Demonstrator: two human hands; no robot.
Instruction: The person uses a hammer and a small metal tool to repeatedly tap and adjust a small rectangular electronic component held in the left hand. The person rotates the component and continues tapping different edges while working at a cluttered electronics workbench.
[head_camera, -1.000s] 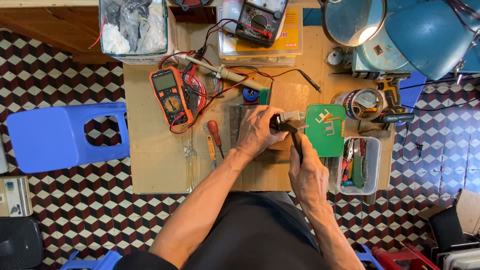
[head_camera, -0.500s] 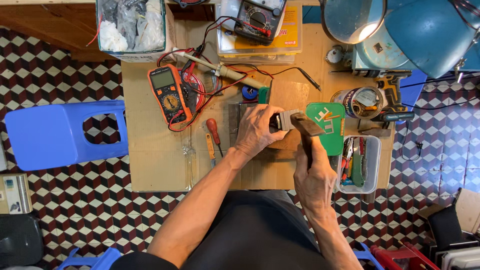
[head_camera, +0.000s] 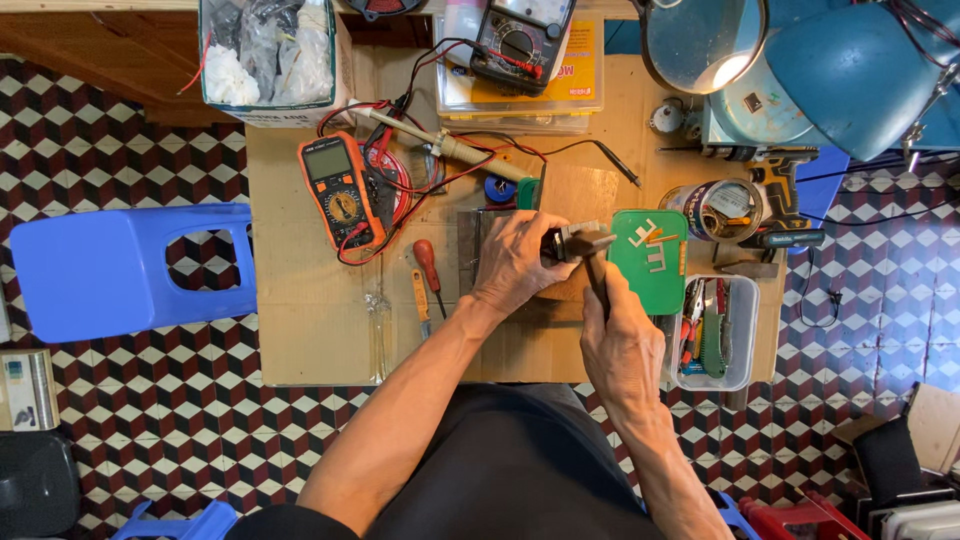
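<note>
While I sit at the low cardboard-covered work table (head_camera: 310, 340), a blue plastic stool (head_camera: 110, 270) stands on the checkered floor to my far left. On the table's left portion, an orange multimeter (head_camera: 341, 190) lies face up with its red and black leads coiled just beside it, and a soldering iron (head_camera: 440, 145) lies at an angle behind it. Nearer to me, 1 red-handled screwdriver (head_camera: 430, 272) and 1 smaller yellow-handled tool (head_camera: 420, 300) lie side by side, just left of my left hand. My left hand (head_camera: 515, 265) rests palm down on the table, its fingers curled closed around a small dark metal part (head_camera: 572, 241), which sits near the table's centre. My right hand (head_camera: 625, 345) is closed in a fist around the handle of a thin tool (head_camera: 597, 272), whose tip meets the dark part; I cannot tell what kind of tool it is. Just right of the part lies a green flat case (head_camera: 650, 262), touching a clear plastic tray (head_camera: 742, 340) that holds pliers and other hand tools. Behind the case stands a roll of tape (head_camera: 722, 208), with a cordless drill (head_camera: 780, 195) beside it. A blue lamp with a round magnifier (head_camera: 830, 70) hangs over the table's far right corner.
</note>
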